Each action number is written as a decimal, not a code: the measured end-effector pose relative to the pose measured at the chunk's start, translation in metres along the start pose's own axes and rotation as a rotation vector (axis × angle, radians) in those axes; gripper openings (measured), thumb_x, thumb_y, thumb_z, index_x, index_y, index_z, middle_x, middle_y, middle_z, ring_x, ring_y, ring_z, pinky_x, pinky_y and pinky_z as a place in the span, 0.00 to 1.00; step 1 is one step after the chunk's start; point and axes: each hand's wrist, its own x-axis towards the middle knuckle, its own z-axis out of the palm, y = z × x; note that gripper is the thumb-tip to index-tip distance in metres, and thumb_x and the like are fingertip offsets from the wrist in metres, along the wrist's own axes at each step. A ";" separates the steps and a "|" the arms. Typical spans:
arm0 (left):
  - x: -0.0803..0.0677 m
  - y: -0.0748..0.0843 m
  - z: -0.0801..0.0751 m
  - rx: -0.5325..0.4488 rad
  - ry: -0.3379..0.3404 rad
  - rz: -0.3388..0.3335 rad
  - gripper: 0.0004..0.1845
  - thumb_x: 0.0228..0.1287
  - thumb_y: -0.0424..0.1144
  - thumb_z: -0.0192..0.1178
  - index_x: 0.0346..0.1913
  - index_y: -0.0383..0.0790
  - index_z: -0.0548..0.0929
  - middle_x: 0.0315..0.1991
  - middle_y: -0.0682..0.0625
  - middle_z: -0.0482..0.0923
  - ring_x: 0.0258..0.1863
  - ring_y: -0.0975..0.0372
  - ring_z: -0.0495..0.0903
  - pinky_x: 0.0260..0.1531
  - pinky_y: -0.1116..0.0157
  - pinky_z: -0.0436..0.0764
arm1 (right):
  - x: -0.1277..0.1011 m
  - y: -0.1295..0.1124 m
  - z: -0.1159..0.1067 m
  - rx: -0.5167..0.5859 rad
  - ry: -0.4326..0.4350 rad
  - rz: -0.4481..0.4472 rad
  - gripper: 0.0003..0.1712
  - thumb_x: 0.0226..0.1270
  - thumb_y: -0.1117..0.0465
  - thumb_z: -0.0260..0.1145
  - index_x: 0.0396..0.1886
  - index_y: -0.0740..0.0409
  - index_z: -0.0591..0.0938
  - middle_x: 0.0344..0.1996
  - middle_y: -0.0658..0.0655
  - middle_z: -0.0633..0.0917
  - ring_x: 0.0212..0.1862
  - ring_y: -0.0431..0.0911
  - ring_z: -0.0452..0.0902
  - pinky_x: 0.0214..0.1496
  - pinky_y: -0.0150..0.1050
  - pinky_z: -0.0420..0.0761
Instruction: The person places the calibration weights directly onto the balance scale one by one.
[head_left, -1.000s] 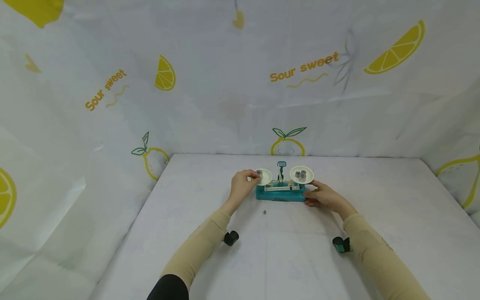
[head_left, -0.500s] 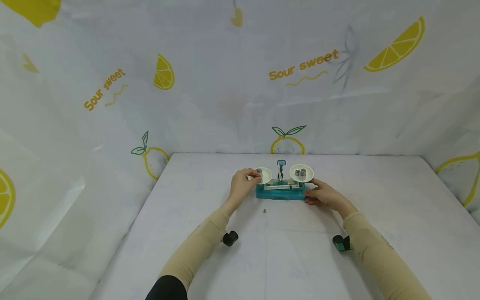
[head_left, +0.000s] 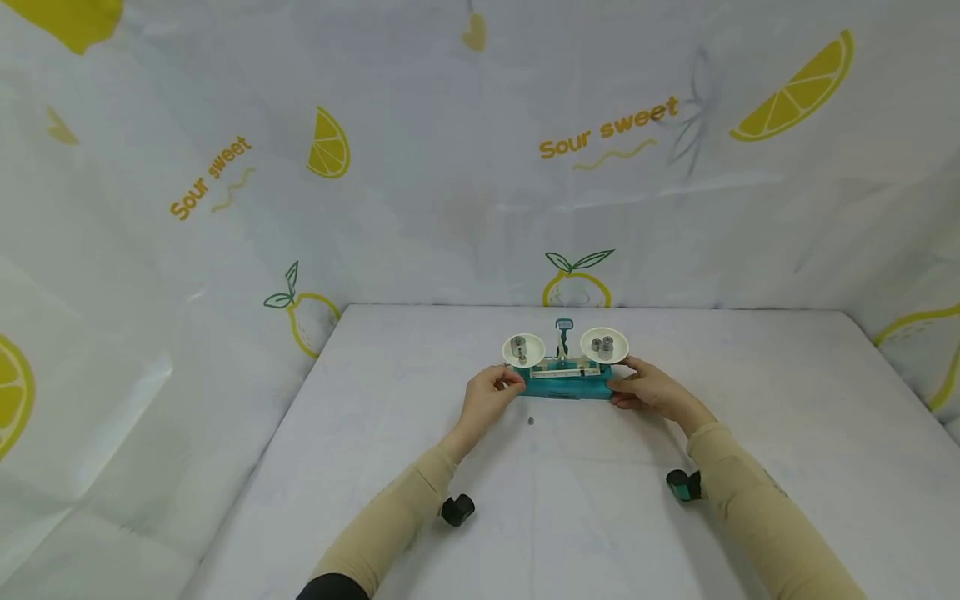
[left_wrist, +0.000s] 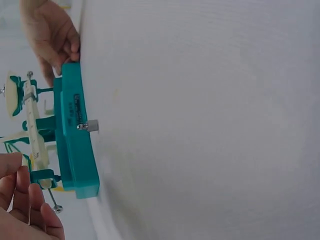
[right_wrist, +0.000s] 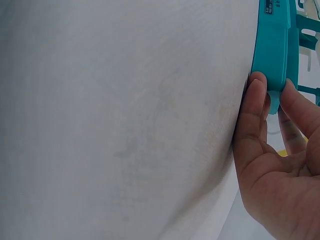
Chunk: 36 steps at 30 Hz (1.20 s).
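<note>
A teal balance scale (head_left: 566, 388) stands upright near the back of the table. Small metal weights (head_left: 518, 343) lie in its left pan (head_left: 536, 351), and more weights (head_left: 602, 343) are in the right pan (head_left: 621, 347). My left hand (head_left: 487, 396) hovers at the scale's left end, below the pan; in the left wrist view its thumb and fingers are loosely bent with nothing visible between them. My right hand (right_wrist: 280, 170) grips the right end of the teal base, thumb on top and fingers along the lower side. One small weight (left_wrist: 92, 125) stands on the table before the scale.
The white table (head_left: 637, 533) ends at the back against a white sheet (head_left: 450, 208) printed with lemons. Both forearms wear beige sleeves (head_left: 397, 508), each with a dark wrist camera (head_left: 457, 510).
My left hand has come down from the left pan toward me, uncovering the weights in it. The right hand keeps its hold on the base.
</note>
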 end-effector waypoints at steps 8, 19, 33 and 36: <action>-0.010 -0.012 0.008 0.067 -0.221 -0.042 0.04 0.56 0.37 0.64 0.34 0.40 0.84 0.33 0.50 0.79 0.29 0.68 0.72 0.26 0.73 0.72 | 0.001 0.001 -0.001 -0.007 0.002 0.000 0.43 0.68 0.60 0.58 0.73 0.64 0.44 0.42 0.60 0.77 0.37 0.38 0.79 0.44 0.32 0.82; -0.009 -0.021 0.014 0.137 -0.260 -0.028 0.02 0.55 0.35 0.65 0.30 0.40 0.84 0.28 0.50 0.81 0.25 0.69 0.73 0.26 0.74 0.73 | 0.000 0.001 0.000 -0.011 0.005 0.001 0.43 0.69 0.60 0.57 0.73 0.64 0.44 0.43 0.60 0.76 0.37 0.38 0.79 0.44 0.32 0.82; -0.012 -0.009 0.008 0.111 -0.197 -0.012 0.03 0.58 0.38 0.63 0.33 0.42 0.84 0.31 0.51 0.81 0.27 0.69 0.72 0.26 0.74 0.73 | 0.000 0.001 0.000 -0.011 0.003 -0.009 0.43 0.69 0.59 0.57 0.73 0.64 0.43 0.44 0.59 0.75 0.37 0.38 0.79 0.43 0.32 0.82; -0.009 0.004 0.000 0.112 -0.160 0.011 0.04 0.59 0.39 0.63 0.34 0.43 0.84 0.33 0.51 0.83 0.29 0.68 0.73 0.27 0.74 0.73 | -0.001 0.001 0.000 -0.009 0.004 -0.012 0.44 0.69 0.59 0.57 0.73 0.63 0.42 0.43 0.59 0.75 0.37 0.38 0.79 0.42 0.31 0.82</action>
